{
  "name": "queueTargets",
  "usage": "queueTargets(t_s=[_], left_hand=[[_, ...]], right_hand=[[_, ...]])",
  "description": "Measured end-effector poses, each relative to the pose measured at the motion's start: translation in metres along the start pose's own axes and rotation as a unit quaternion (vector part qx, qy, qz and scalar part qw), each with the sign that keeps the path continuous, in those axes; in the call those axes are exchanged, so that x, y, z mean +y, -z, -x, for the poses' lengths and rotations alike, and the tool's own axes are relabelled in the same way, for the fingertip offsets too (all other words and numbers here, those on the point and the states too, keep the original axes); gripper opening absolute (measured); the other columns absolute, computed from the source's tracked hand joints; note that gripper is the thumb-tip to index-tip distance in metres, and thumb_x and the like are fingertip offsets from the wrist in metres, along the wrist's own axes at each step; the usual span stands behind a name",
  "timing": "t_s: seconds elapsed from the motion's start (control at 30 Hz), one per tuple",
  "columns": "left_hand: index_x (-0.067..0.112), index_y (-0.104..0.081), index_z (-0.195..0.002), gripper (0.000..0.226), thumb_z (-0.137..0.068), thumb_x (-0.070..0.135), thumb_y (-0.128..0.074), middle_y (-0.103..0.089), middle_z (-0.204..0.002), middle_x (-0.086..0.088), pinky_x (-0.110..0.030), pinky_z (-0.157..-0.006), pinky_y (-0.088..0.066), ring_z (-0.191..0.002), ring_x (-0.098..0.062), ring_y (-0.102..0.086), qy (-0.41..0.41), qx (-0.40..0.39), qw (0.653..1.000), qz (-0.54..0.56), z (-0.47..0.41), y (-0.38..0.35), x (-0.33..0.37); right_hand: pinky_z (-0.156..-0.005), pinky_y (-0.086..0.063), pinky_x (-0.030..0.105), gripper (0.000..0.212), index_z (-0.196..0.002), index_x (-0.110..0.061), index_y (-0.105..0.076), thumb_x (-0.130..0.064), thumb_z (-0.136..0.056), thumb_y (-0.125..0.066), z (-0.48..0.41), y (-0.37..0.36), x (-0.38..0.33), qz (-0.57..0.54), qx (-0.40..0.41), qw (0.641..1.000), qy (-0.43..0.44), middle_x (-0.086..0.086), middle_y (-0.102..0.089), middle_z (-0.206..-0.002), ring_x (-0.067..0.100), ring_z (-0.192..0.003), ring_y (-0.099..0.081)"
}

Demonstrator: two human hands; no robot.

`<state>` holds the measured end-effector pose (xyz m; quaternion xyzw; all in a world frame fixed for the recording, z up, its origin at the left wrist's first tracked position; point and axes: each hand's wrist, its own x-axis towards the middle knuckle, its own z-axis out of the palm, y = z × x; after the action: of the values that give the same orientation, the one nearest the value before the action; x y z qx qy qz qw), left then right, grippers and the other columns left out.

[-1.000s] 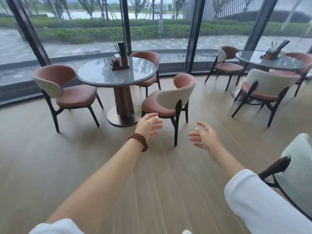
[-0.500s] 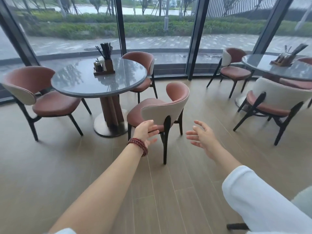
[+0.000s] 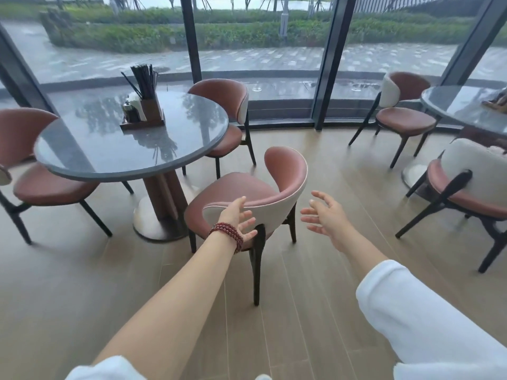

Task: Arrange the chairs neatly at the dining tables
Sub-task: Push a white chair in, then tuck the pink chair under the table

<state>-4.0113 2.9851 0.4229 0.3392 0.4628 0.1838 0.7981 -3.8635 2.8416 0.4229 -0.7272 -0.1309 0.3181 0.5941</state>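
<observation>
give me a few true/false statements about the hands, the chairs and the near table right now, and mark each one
1. Both hands are open and hold nothing. True: the left hand and right hand have spread fingers.
2. The nearest chair is tucked fully under the round table. False: it stands out from the table's edge.
3. A chopstick holder stands on the table. True.
4. The bead bracelet is on the right wrist. False: the left.
5. The nearest chair lies tipped over. False: it stands upright.

Chair (image 3: 247, 193) right of table (image 3: 131, 149)
</observation>
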Motion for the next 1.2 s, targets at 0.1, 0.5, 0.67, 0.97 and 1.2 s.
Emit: queueTargets(t_s=[0.1,0.5,0.67,0.97,1.2], left_hand=[[0.016,-0.053,-0.121,0.035,-0.092,0.036,-0.055,-0.055,-0.127,-0.008,-0.048,-0.091,-0.046,-0.113,-0.026,-0.055,0.016,0.017,1.0,-0.014,-0.044,-0.035,0.014],[0.022,-0.047,-0.132,0.045,-0.09,0.038,-0.054,-0.05,-0.119,0.001,-0.051,-0.093,-0.045,-0.116,-0.024,-0.047,0.055,0.167,0.984,-0.014,-0.197,-0.13,0.007],[0.019,-0.038,-0.14,0.059,-0.088,0.037,-0.058,-0.039,-0.142,-0.004,-0.043,-0.083,-0.048,-0.117,-0.025,-0.046,0.06,0.254,0.964,0.047,-0.239,-0.152,-0.013],[0.011,-0.026,-0.145,0.086,-0.074,0.034,-0.069,-0.031,-0.149,-0.013,-0.051,-0.103,-0.042,-0.129,-0.035,-0.043,0.091,0.372,0.913,0.14,-0.291,-0.145,-0.05],[0.015,-0.028,-0.138,0.079,-0.076,0.024,-0.076,-0.038,-0.141,-0.012,-0.064,-0.082,-0.049,-0.119,-0.039,-0.05,0.099,0.374,0.883,0.264,-0.316,-0.157,-0.056]], right_hand=[[-0.07,-0.053,0.031,0.034,-0.131,-0.029,-0.049,-0.024,-0.098,-0.049,-0.06,0.011,-0.014,0.007,-0.015,1.0,-0.006,0.008,-0.069,-0.097,0.021,-0.083,-0.067],[-0.075,-0.054,0.035,0.038,-0.134,-0.023,-0.049,-0.021,-0.096,-0.049,-0.287,0.055,-0.03,0.082,-0.125,0.988,-0.046,0.009,-0.065,-0.1,0.021,-0.084,-0.064],[-0.064,-0.052,0.029,0.038,-0.133,-0.021,-0.047,-0.021,-0.096,-0.051,-0.352,0.063,-0.027,0.142,-0.187,0.97,-0.07,0.006,-0.06,-0.1,0.019,-0.085,-0.06],[-0.087,-0.054,0.044,0.046,-0.131,-0.005,-0.044,-0.026,-0.092,-0.059,-0.409,0.044,0.014,0.191,-0.197,0.937,-0.216,0.021,-0.047,-0.129,0.032,-0.116,-0.051],[-0.078,-0.054,0.049,0.051,-0.126,-0.006,-0.04,-0.035,-0.09,-0.063,-0.442,0.014,0.036,0.149,-0.179,0.934,-0.272,0.02,-0.041,-0.136,0.042,-0.122,-0.05]])
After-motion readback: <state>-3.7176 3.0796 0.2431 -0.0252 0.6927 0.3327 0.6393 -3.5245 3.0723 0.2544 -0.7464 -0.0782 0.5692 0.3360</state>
